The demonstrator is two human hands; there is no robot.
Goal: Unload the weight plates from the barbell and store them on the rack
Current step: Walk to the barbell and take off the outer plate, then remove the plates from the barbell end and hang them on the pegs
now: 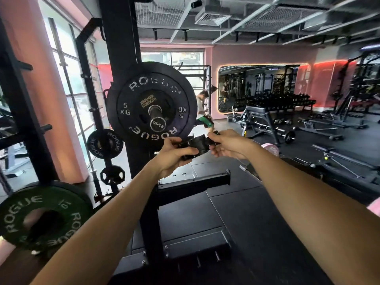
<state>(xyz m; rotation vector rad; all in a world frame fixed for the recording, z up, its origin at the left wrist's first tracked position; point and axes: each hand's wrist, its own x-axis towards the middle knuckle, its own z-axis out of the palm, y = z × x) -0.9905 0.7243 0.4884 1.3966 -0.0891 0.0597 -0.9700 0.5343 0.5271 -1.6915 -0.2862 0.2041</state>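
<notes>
Currently, left hand (pixel 173 154) and right hand (pixel 229 144) both pinch a black collar clamp (pixel 198 146) just below the 5 kg plate (pixel 152 101) on the barbell sleeve (pixel 157 121).

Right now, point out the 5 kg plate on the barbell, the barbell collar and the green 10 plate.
5 kg plate (pixel 131 99): head view, upper left face.
barbell collar (pixel 198 146): head view, middle, between both hands.
green 10 plate (pixel 67 204): head view, upper right face.

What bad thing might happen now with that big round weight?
The black collar is off the bar, held in the left hand and right hand. So nothing seems to lock the 5 kg Rogue plate on the barbell sleeve; it might slide off. The collar could also pinch fingers.
</notes>
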